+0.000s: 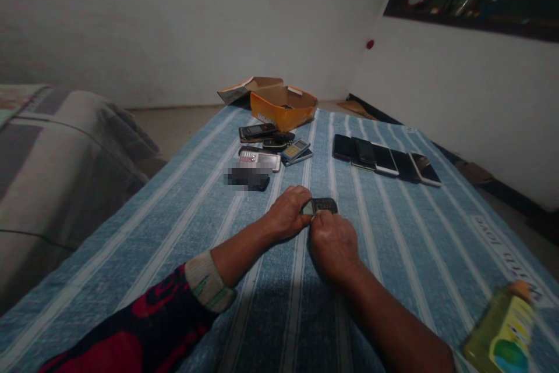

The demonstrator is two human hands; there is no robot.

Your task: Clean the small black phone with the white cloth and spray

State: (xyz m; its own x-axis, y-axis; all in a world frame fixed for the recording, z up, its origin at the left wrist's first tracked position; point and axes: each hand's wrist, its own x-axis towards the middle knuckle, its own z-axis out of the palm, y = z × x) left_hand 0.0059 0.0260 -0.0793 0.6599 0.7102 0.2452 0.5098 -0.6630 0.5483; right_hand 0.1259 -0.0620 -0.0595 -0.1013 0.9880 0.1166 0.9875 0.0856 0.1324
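A small dark keypad phone lies sideways at the middle of the striped blue cloth. My left hand grips its left end, fingers curled over the edge near the small screen. Bunched against the phone's near edge, my right hand has its fingers closed; whether they pinch anything is hidden. Beyond my hands, a silver phone, a blue phone with yellowish keys and a black slider phone lie in a loose pile with several others.
An open orange box stands at the far end. Several flat phones lie at right, including a white-edged one. A green-yellow bottle is at the near right. A cloth-covered piece of furniture stands left.
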